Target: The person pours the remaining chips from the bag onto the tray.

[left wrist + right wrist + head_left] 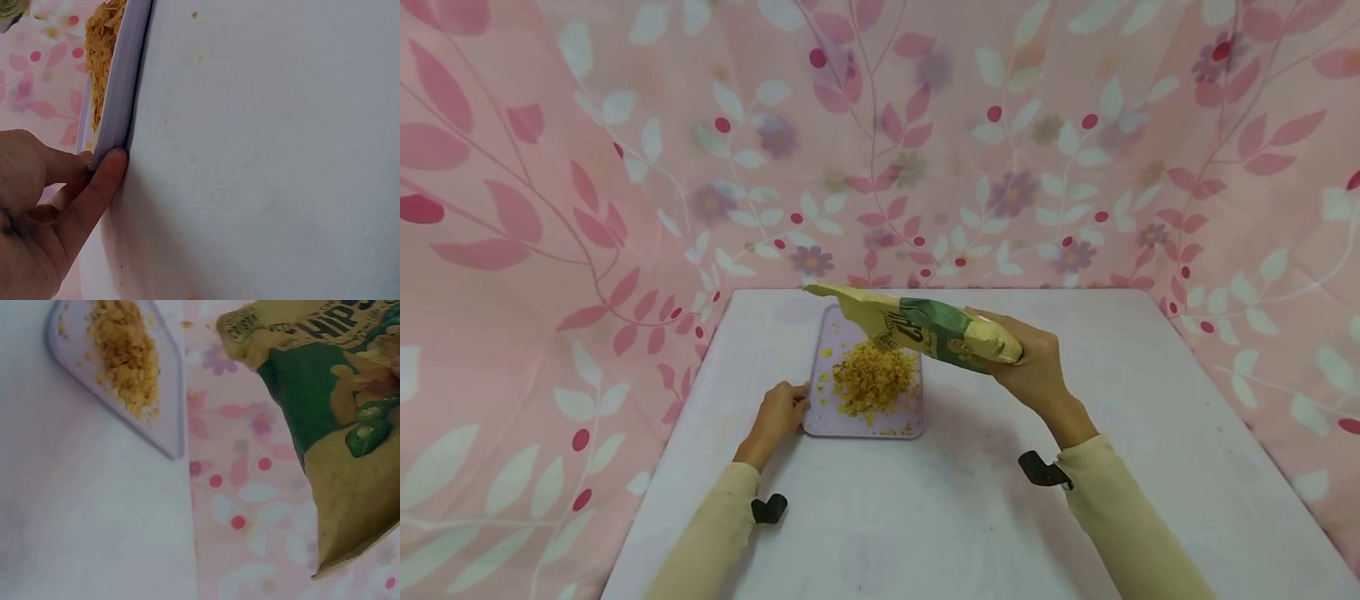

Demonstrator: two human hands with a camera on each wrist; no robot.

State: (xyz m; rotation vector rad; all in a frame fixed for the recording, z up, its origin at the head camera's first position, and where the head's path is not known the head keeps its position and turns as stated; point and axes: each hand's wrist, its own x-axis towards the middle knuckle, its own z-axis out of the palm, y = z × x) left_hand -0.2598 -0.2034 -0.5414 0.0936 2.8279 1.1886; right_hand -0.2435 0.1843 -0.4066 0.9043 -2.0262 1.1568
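Observation:
A heap of crushed chips (876, 379) lies on a lilac tray (822, 423), with crumbs scattered around it. My left hand (775, 417) is at the tray's left edge. In the left wrist view, the thumb and fingers of that hand (56, 206) pinch the tray's corner (119, 119). My right hand (1037, 367) grips a yellow and green chip bag (917, 325) by one end. The bag is held sideways above the tray, its far end over the tray's back part. Printed letters and green pepper slices show on the bag (300, 406) in the right wrist view.
The tray rests on a white table (925, 517), with a few crumbs on its surface. A pink floral cloth (880, 167) hangs behind the table and along both sides. A black wrist mount (1043, 469) sticks out from the right sleeve and another (769, 508) from the left.

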